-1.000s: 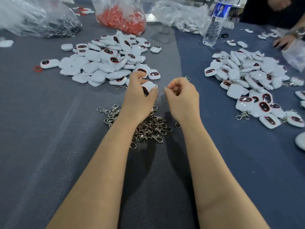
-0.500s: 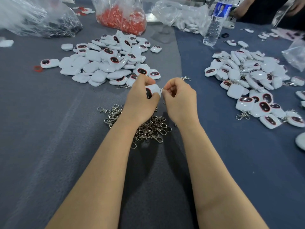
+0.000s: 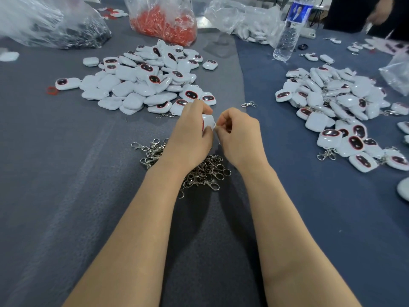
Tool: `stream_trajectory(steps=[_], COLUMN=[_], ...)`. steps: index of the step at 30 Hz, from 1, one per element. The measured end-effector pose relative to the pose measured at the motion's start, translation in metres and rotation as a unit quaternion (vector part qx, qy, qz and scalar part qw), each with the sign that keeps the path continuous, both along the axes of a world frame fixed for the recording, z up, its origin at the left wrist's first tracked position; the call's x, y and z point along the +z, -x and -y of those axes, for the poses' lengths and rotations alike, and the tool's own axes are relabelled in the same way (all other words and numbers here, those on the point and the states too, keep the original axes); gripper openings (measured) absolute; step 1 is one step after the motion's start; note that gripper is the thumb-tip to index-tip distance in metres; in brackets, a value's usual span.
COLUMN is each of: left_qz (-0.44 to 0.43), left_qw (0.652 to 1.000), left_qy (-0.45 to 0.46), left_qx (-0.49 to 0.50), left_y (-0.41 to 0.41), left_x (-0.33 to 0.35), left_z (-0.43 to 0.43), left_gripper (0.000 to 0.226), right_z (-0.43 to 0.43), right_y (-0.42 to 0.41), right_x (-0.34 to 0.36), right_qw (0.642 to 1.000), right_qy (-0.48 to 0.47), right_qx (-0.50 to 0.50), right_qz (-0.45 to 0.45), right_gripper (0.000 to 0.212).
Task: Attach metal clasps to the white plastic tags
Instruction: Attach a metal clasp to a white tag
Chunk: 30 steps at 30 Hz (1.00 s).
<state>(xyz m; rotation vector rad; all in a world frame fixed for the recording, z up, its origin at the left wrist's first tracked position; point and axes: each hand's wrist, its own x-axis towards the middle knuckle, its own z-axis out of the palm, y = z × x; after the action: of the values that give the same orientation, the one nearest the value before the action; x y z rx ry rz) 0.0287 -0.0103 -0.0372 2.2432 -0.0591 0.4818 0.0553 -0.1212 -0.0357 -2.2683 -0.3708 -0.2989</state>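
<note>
Right now the left hand is gripping a white tag above the pile of clasps on the tabletop, while the right hand is curling its fingers tight against the tag's corner. A slipping pinch could be leaving the tag unhooked. Whether those fingers are pinching a clasp I cannot tell; knuckles are hiding it.

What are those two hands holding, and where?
Left hand grips a white plastic tag by its sides; right hand pinches its corner.
</note>
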Motion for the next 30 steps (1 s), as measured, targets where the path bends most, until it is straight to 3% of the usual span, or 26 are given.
stream_trajectory(steps=[7,18,24,30], left_qz=[-0.001,-0.012,0.027,0.008], left_qw=[0.999,0.999,0.997,0.998], left_qy=[-0.049,-0.04,0.015,0.015], left_qx=[-0.003,-0.006,0.064,0.056], left_y=[0.0036,0.0003,-0.0012,-0.0021], left_x=[0.0005,-0.0044,0.0021,0.0014], left_z=[0.0045,0.0011,-0.0009,-0.0001], left_gripper=[0.032,0.031,0.034,0.012], right_z=[-0.0001,0.003,0.0035,-0.0022], right_y=[-0.0009,-0.0016,-0.0033,0.001], right_x=[-0.0013,-0.0009,0.0012,0.0076], right_qw=[0.999,0.999,0.993,0.987], right_qy=[0.029,0.024,-0.097,-0.137], right_qx=[-0.009,-0.012,-0.045,0.017], right_qz=[-0.028,-0.038,-0.056,-0.079], right_gripper=[0.012,0.013,0.013,0.026])
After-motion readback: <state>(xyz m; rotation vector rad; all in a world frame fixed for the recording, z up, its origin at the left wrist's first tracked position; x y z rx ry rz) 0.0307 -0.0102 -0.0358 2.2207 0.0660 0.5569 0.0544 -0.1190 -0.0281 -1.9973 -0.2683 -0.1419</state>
